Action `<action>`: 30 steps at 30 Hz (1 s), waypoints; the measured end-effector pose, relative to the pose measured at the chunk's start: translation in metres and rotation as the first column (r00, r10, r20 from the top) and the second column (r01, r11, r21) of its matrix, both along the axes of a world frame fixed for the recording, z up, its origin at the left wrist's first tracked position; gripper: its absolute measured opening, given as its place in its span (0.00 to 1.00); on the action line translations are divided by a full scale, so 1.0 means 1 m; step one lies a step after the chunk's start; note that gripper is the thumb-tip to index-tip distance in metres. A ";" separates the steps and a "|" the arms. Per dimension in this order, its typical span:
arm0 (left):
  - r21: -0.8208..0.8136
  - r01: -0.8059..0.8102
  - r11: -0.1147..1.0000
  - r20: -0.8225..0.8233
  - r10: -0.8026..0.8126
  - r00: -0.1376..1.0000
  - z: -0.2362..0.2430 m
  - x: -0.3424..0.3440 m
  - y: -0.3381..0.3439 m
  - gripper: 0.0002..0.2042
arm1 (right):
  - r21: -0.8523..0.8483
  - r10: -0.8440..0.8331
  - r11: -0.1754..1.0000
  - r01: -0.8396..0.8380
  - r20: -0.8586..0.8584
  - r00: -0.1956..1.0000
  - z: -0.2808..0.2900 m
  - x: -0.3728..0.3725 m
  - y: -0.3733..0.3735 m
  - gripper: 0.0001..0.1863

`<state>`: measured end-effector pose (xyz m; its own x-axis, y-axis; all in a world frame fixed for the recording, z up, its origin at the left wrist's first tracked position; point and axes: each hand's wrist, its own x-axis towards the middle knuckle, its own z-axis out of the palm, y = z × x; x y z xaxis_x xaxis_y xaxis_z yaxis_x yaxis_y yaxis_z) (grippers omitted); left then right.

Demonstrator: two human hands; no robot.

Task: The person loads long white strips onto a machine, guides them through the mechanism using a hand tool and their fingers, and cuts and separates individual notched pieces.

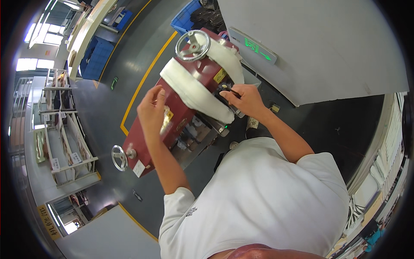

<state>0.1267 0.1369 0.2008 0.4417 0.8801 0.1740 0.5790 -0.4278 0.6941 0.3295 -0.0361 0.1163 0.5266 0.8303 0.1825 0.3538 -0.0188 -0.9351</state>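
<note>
A dark red machine [177,129] stands in front of me, with two broad white padded bands wrapped across its body. Over the nearer white band [189,88], my right hand [246,100] is closed on a small dark piece [235,93] beside the machine's far right side. Its exact kind is too small to make out. My left hand [151,108] hovers above the red body, left of that band, fingers loosely bent and apart with nothing seen in them. One metal handwheel [192,45] sits at the machine's far end, another handwheel [119,158] at its near left end.
A grey panel with a green lit sign [254,46] rises at the far right. Blue crates [98,58] and a blue bin [183,19] of dark material stand further off. Shelving racks [64,142] line the left. Yellow floor lines [148,77] run past the machine.
</note>
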 end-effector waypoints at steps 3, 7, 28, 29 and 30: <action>0.037 -0.085 0.996 0.090 0.082 0.993 -0.021 -0.019 -0.036 0.09 | -0.068 0.008 0.998 0.005 0.192 0.981 -0.007 -0.019 -0.007 0.19; 0.092 -0.114 0.989 0.235 0.090 0.968 -0.044 -0.046 -0.068 0.07 | -0.335 -0.138 0.900 0.279 0.389 0.911 -0.038 0.002 -0.045 0.14; 0.635 0.162 0.755 0.026 -0.231 0.973 -0.083 -0.007 -0.047 0.11 | -0.102 -0.246 0.936 0.338 0.497 0.832 -0.001 -0.063 0.023 0.21; 0.646 0.165 0.746 0.013 -0.226 0.974 -0.084 -0.006 -0.047 0.10 | -0.162 -0.208 0.932 0.325 0.496 0.843 0.001 -0.060 0.024 0.19; 0.645 0.161 0.747 0.019 -0.226 0.974 -0.087 -0.003 -0.047 0.10 | -0.162 -0.206 0.931 0.325 0.501 0.841 -0.004 -0.054 0.025 0.19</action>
<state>0.1239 0.0897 0.1140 0.5441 0.4490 0.7087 0.3840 -0.8843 0.2655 0.2759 -0.0112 0.1124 0.6339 0.7194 0.2839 0.6960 -0.3706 -0.6150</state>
